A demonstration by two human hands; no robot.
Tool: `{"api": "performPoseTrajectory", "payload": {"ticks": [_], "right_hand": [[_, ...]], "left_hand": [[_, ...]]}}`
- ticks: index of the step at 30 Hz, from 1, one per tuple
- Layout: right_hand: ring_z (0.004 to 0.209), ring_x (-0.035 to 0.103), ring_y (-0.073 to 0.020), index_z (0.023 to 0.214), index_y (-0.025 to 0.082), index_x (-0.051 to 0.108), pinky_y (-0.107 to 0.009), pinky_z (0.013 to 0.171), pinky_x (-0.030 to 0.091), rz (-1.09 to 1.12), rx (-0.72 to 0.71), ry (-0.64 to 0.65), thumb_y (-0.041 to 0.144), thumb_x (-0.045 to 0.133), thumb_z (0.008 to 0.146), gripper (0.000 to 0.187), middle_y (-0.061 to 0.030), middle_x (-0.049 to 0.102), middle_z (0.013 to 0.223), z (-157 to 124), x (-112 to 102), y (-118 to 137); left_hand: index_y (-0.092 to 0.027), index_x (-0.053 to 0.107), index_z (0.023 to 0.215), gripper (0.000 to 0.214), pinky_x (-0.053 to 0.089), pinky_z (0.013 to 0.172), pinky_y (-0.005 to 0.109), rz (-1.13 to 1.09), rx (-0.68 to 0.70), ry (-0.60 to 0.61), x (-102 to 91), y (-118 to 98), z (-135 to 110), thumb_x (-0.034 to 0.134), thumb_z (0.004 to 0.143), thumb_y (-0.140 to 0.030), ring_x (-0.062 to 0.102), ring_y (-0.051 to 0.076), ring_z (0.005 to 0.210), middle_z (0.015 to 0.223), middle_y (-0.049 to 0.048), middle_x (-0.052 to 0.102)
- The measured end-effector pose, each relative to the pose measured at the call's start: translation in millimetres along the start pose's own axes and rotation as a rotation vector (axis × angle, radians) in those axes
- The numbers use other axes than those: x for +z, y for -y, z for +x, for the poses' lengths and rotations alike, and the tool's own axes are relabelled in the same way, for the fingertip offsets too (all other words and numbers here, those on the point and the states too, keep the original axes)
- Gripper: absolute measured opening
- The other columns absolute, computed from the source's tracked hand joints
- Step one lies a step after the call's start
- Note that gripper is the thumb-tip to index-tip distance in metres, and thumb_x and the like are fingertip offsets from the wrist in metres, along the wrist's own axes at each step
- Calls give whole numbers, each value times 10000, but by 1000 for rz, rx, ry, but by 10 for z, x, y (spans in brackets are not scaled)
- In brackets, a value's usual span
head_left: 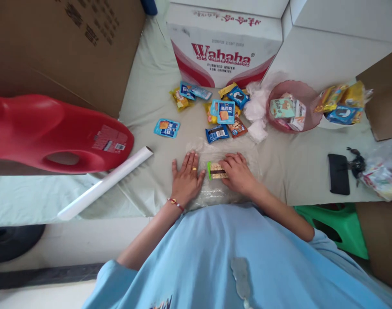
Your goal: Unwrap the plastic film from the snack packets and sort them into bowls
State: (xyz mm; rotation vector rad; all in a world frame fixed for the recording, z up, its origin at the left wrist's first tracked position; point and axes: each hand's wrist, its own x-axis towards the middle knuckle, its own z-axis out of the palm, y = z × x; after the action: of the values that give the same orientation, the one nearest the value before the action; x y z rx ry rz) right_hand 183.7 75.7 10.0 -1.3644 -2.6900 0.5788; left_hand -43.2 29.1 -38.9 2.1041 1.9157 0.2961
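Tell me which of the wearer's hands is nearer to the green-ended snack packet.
Right. The right hand is at the green-ended snack packet, its fingers over the packet's right end; the left hand lies to the packet's left, apart from it.

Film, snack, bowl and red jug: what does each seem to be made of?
Film: thin clear plastic, by its wrinkles, glints and see-through look.
Snack: its wrapper looks like printed plastic film, though partly covered.
Bowl: translucent pink, probably plastic; glass can't be ruled out.
Red jug: likely moulded plastic, smooth, evenly coloured and softly shiny.
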Motion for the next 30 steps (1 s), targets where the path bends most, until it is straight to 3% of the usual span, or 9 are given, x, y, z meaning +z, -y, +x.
{"api": "performPoseTrajectory", "payload": {"ticks": [12,15,18,20,24,26,30], "right_hand": [[1491,439,-370,1451,189,607,-667,1295,200,35,-36,5,292,701,924,545,-189,631,1457,-19,62,-85],[1490,444,-366,1478,219,593,-661,1272,272,116,-27,-60,390,660,962,548,-183,569,1539,-222,-6,-214],[1319,579,-325,1295,274,710,-585,1133,479,244,-46,-36,353,534,1014,341,-149,684,1337,-616,-112,-397],[1183,632,-292,1170,284,746,-521,1024,556,324,-111,56,270,486,1017,302,-123,722,1184,-910,-169,-505],[1254,608,-261,1288,252,704,-482,1073,544,378,-220,146,188,521,1014,335,-119,691,1310,-1309,-123,-617],[1283,596,-265,1316,235,693,-484,1094,530,374,-218,86,224,577,1027,312,-131,680,1342,-1373,-10,-644],[1103,653,-244,1083,233,760,-433,965,557,412,-210,-79,261,589,1052,176,-117,734,1145,-1327,197,-702]], "left_hand": [[-203,289,1695,656,38,1339,641,0,5,-2,2,35,4,307,1091,-458,317,292,1629,1747,148,324],[-179,315,1681,657,149,1343,584,-48,14,-64,-6,143,-69,348,1081,-446,313,285,1631,1745,172,328],[-215,388,1645,629,203,1342,550,-93,123,-97,-53,298,-257,428,1035,-363,308,276,1634,1707,150,420],[-260,446,1607,634,219,1342,547,-141,252,-29,-103,406,-419,445,973,-274,385,260,1599,1630,115,541],[-241,531,1524,671,283,1323,535,-246,405,147,-189,579,-654,454,858,-225,485,256,1535,1562,114,614],[-225,571,1476,613,275,1322,545,-249,427,178,-201,627,-672,473,872,-242,457,271,1554,1601,126,571],[-261,715,1210,294,353,1271,544,-276,419,156,-195,645,-549,529,984,-288,545,271,1481,1522,97,652]]}}
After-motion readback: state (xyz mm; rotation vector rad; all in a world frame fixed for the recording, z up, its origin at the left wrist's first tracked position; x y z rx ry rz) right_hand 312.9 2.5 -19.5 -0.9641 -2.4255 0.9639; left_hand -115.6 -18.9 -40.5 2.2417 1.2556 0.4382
